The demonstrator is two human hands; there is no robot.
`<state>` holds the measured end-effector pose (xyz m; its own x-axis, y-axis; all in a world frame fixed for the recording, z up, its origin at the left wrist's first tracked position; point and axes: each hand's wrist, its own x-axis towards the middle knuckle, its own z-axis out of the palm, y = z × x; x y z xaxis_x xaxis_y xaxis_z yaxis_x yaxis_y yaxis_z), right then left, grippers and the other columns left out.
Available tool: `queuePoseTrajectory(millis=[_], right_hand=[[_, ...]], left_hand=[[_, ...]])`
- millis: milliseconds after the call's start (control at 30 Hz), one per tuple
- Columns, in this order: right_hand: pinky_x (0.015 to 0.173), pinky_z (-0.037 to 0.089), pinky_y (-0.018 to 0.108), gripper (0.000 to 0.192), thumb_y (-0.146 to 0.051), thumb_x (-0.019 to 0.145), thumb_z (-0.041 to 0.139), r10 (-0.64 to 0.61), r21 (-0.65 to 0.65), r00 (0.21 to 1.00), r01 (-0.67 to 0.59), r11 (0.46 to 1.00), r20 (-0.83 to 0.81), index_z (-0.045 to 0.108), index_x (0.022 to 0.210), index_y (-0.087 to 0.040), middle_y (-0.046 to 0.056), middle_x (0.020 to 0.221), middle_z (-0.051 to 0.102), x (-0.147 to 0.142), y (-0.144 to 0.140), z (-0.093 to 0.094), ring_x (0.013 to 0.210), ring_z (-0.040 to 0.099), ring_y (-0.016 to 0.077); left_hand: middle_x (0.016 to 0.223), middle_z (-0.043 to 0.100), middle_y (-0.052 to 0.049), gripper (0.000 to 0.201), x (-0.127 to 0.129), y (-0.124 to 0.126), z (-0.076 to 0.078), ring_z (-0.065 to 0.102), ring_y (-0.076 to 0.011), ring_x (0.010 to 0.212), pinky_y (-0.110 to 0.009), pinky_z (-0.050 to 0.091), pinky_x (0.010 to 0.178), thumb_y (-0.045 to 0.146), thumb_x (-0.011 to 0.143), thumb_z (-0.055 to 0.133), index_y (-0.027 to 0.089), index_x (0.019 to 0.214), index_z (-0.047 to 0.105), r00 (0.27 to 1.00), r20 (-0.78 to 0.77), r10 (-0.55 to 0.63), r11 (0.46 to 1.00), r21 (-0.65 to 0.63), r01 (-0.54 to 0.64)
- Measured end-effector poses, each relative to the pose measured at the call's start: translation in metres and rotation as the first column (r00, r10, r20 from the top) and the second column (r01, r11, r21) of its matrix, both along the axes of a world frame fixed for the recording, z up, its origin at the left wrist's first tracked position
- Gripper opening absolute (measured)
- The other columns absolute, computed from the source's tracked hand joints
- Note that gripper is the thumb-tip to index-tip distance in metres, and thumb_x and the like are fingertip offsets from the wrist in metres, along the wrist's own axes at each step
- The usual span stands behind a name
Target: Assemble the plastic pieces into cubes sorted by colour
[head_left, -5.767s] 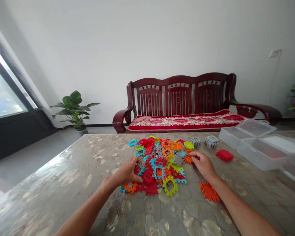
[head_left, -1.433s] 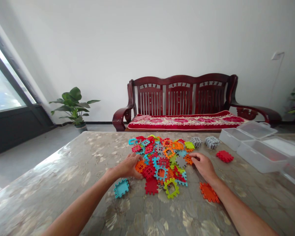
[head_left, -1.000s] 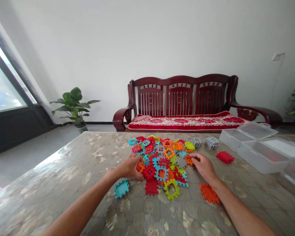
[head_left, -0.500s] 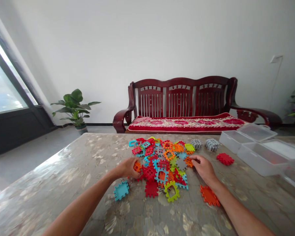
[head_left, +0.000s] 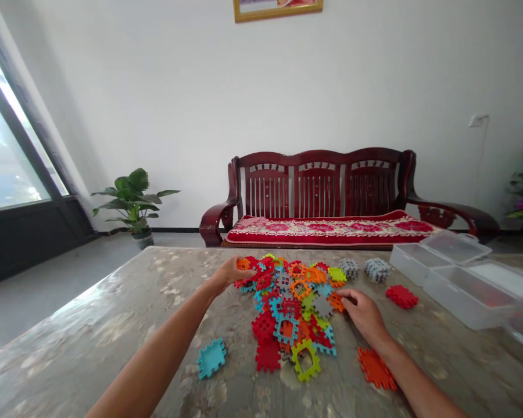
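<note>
"White wall at the back. What stands before it?"

"Nearest is a flower-patterned surface, and beyond it a dark red wooden bench with a red floral cover."

"And on the surface?"

"Clear plastic boxes at the right, lids open. Near the middle, a loose pile of toothed plastic pieces in red, orange, blue, green and gray."

"Where are the hands?"

"On either side of the pile: the left hand at its far left corner, the right hand at its right edge."

"Smaller things?"

"Gray stacks and some red pieces between pile and boxes. A blue square lies apart at the near left, an orange square at the near right."

"And the fingers?"

"On the left they're curled around an orange window piece, gripping it. On the right, thumb and forefinger are close together, touching an orange piece; I can't tell whether they pinch it."
</note>
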<state>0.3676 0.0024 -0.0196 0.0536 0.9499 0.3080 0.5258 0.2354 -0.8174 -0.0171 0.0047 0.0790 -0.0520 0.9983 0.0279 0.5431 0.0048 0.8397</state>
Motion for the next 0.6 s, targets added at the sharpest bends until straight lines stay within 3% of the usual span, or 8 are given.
queuePoseTrajectory(millis=[133, 233, 333, 433, 500, 600], right_hand=[[0.091, 0.050, 0.041, 0.032, -0.038, 0.070, 0.049, -0.001, 0.003, 1.000, 0.000, 1.000, 0.004, 0.074, 0.084, -0.024, 0.005, 0.094, 0.076, 0.000, 0.000, 0.000, 0.094, 0.068, 0.0257], [0.091, 0.050, 0.040, 0.032, -0.037, 0.071, 0.049, 0.003, 0.008, 1.000, -0.003, 1.000, 0.013, 0.075, 0.084, -0.024, 0.005, 0.094, 0.076, 0.000, 0.001, 0.000, 0.094, 0.068, 0.0255], [0.091, 0.050, 0.039, 0.033, -0.037, 0.071, 0.049, -0.001, 0.010, 1.000, 0.001, 1.000, 0.020, 0.075, 0.085, -0.024, 0.006, 0.095, 0.076, 0.000, 0.001, -0.001, 0.095, 0.068, 0.0254], [0.090, 0.050, 0.039, 0.033, -0.037, 0.071, 0.049, 0.004, 0.013, 1.000, -0.004, 1.000, 0.019, 0.075, 0.084, -0.024, 0.006, 0.094, 0.076, 0.001, 0.002, -0.002, 0.094, 0.068, 0.0251], [0.090, 0.050, 0.039, 0.031, -0.037, 0.071, 0.049, 0.008, 0.016, 1.000, -0.008, 1.000, 0.013, 0.075, 0.083, -0.024, 0.005, 0.093, 0.076, 0.001, 0.002, -0.003, 0.093, 0.068, 0.0249], [0.090, 0.050, 0.039, 0.031, -0.037, 0.072, 0.050, 0.006, 0.012, 1.000, -0.006, 1.000, 0.014, 0.074, 0.084, -0.024, 0.005, 0.093, 0.076, 0.001, 0.003, -0.004, 0.092, 0.068, 0.0248]], left_hand=[[0.108, 0.066, -0.011, 0.074, -0.012, 0.004, -0.012, 0.061, -0.0266, 0.100, -0.035, 0.048, 0.082, 0.049, 0.054, 0.080, 0.012, 0.114, 0.057, 0.994, -0.048, 0.093, 0.993, 0.080, -0.089], [0.109, 0.066, -0.010, 0.061, -0.027, -0.010, -0.023, 0.058, -0.0267, 0.105, -0.038, 0.044, 0.092, 0.044, 0.060, 0.076, 0.013, 0.110, 0.059, 0.974, -0.202, 0.103, 0.989, 0.129, -0.078], [0.101, 0.064, -0.006, 0.047, -0.037, -0.046, -0.024, 0.058, -0.0231, 0.096, -0.035, 0.045, 0.087, 0.040, 0.064, 0.072, 0.016, 0.102, 0.060, 0.930, -0.357, -0.089, 0.992, 0.051, 0.115], [0.104, 0.060, -0.005, 0.052, -0.037, -0.093, -0.015, 0.055, -0.0235, 0.098, -0.033, 0.044, 0.086, 0.041, 0.060, 0.076, 0.019, 0.104, 0.060, 0.817, -0.488, -0.308, 0.950, -0.119, 0.288], [0.110, 0.058, -0.004, 0.058, -0.033, -0.122, -0.009, 0.055, -0.0251, 0.102, -0.033, 0.044, 0.086, 0.037, 0.055, 0.077, 0.024, 0.109, 0.058, 0.764, -0.528, -0.370, 0.929, -0.218, 0.299], [0.108, 0.056, -0.004, 0.049, -0.024, -0.149, -0.005, 0.054, -0.0269, 0.102, -0.033, 0.043, 0.084, 0.025, 0.056, 0.070, 0.025, 0.103, 0.059, 0.702, -0.595, -0.390, 0.921, -0.268, 0.284]])
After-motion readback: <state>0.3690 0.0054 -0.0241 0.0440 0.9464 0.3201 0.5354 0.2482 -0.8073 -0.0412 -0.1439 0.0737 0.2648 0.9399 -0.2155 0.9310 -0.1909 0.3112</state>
